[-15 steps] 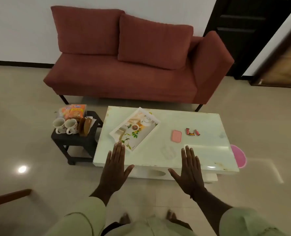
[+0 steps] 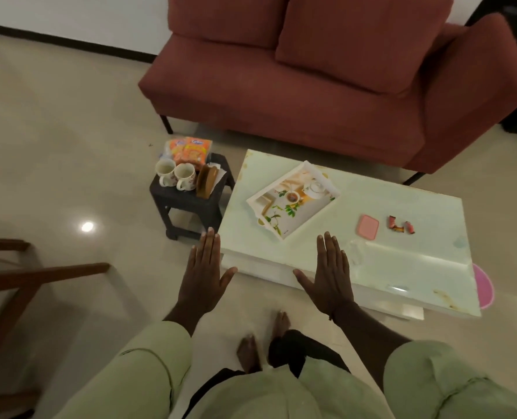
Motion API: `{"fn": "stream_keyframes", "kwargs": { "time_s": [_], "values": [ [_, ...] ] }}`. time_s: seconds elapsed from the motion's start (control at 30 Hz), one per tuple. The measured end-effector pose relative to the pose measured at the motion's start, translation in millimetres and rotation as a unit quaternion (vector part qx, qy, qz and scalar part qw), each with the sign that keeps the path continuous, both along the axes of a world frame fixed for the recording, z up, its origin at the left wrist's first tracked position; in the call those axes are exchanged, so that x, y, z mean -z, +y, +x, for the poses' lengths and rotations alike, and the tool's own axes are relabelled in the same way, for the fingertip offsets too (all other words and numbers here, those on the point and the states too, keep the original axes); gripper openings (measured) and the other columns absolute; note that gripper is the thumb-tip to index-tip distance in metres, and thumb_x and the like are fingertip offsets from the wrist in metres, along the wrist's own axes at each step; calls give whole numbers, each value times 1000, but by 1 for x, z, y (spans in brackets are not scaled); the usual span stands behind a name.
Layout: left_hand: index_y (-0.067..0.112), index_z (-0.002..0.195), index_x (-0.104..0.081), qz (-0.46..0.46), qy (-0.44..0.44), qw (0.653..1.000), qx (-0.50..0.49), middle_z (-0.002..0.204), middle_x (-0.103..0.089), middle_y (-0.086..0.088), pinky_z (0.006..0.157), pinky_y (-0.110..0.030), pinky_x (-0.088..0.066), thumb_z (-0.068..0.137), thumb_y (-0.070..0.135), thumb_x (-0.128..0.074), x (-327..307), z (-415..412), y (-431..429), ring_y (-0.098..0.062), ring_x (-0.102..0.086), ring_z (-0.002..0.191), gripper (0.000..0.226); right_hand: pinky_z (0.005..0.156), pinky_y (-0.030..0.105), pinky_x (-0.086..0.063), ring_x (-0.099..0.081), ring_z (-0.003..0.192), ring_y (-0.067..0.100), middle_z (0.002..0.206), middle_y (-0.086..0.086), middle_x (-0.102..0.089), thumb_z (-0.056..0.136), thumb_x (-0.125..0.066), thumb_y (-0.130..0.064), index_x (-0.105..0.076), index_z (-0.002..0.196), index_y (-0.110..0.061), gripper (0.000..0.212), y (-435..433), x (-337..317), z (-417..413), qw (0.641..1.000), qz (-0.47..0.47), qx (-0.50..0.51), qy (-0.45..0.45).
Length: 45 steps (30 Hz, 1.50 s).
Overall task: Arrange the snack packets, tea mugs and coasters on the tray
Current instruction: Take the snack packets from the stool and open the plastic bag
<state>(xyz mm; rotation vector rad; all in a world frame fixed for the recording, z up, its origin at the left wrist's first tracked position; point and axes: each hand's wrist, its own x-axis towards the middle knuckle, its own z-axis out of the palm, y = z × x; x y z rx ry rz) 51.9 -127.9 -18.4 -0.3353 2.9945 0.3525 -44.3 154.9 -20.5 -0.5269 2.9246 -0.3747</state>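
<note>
A white tray (image 2: 252,201) with a printed tea picture lies at an angle on the pale coffee table (image 2: 402,261). Left of the table, a small dark stool (image 2: 187,201) carries two white floral tea mugs (image 2: 175,176), orange snack packets (image 2: 190,151) and brown coasters in a holder (image 2: 206,180). My left hand (image 2: 204,279) is held flat with fingers straight above the table's near left corner, holding nothing. Over the table's near edge my right hand (image 2: 331,278) is flat too, fingers straight and empty.
A red sofa (image 2: 311,95) stands behind the table. On the table lie a pink lid (image 2: 367,226) and red wrappers (image 2: 400,228). A pink object (image 2: 482,287) shows past the table's right end. Wooden furniture (image 2: 24,276) is at the left. My bare feet (image 2: 263,340) are on the tiled floor.
The view has shifted left and downward, so table and sofa sit further right in the frame. Both hands stay flat and empty, now nearer the table's left end.
</note>
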Motion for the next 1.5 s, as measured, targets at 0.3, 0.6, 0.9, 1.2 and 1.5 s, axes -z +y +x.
{"fn": "stream_keyframes", "kwargs": {
  "time_s": [0.3,0.6,0.9,1.2,1.5],
  "values": [
    [12,154,-2,28,-28,995,-90,162,7,-7,120,-46,-18,90,69,-13,6,-10,-49,-26,0,150,86,124,44,-9,-3,153,25,166,8,-4,89,-42,-67,-4,157,-15,94,-55,10,-45,999,-33,-28,-22],
    [13,154,-8,40,-19,991,-129,164,-3,-7,119,-45,-13,90,69,-17,10,-48,-83,-26,-3,150,86,123,48,-16,-8,153,28,166,9,-8,90,-45,-64,-7,157,-14,92,-92,23,-81,998,-17,-45,-47],
    [12,154,-7,62,-42,994,-82,163,-2,-8,120,-48,-17,93,64,-26,32,-88,-192,-25,-3,151,82,122,47,-20,-12,152,29,164,12,-15,90,-48,-61,-13,156,-11,90,-169,37,-96,998,0,29,-51],
    [10,154,-9,54,-14,998,-21,163,-9,-10,119,-46,-22,94,52,-43,26,-155,-330,-27,-8,150,80,120,48,-24,-20,150,32,162,16,-22,89,-56,-57,-16,155,-7,92,-260,38,-109,992,-4,118,-44],
    [9,153,-15,62,3,998,-5,162,-16,-12,117,-44,-23,91,60,-31,43,-213,-366,-28,-16,149,82,122,49,-20,-15,152,29,164,11,-15,89,-49,-61,-12,156,-12,92,-332,49,-174,995,-4,78,-65]
  ]
}}
